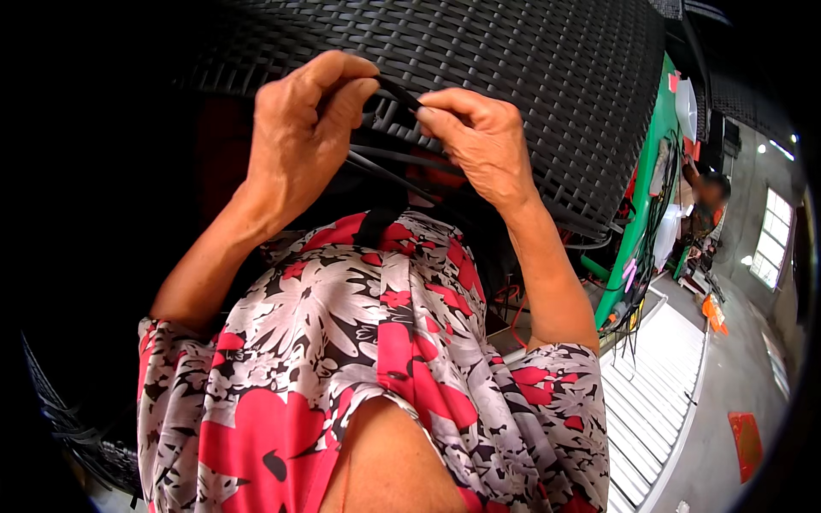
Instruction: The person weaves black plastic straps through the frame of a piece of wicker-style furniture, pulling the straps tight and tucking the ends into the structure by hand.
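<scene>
A short stretch of black wicker strip point(398, 91) runs between my two hands, just in front of the woven panel's near edge. My left hand point(306, 120) pinches one end of it between thumb and forefinger. At the other end, my right hand point(481, 141) grips it the same way, slightly lower. Behind both hands spreads a black woven wicker panel point(522, 77), its weave in tight rows. Dark rods or strands point(385, 167) show below the hands; how they join the panel is hidden in shadow.
To the right stands a green table point(629, 256) with dark cords point(654, 231) draped over its edge. White slatted panel point(650, 393) lies beyond my right elbow. Farther off are another person point(708, 205), an orange bag point(714, 315) and a red sheet point(746, 445) on the floor.
</scene>
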